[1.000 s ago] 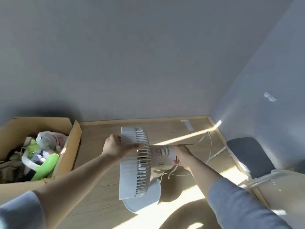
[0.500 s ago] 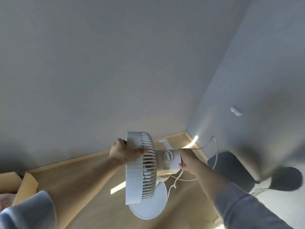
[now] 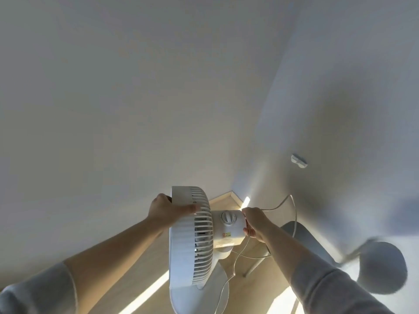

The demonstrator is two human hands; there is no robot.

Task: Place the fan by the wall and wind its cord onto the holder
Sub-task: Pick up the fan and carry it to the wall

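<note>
Currently: left grip (image 3: 167, 211) grasping fan (image 3: 192, 243) rim, right grip (image 3: 255, 223) grasping motor housing (image 3: 229, 230).

Light grey sleeves (image 3: 328, 284), seemingly soft knit, end mid-forearm on both arms, leaving the left hand (image 3: 167, 211) and right hand (image 3: 256, 223) bare.

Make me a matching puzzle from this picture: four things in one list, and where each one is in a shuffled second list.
Things
1. left hand
2. right hand
3. cord
4. white holder

Places
A. fixed on the right-hand wall, above the chair
B. grips the rim of the fan head
C. hangs in loose loops off the fan's rear
D. grips the rear end of the fan, past the dial

Pairs: 1-B, 2-D, 3-C, 4-A
</note>
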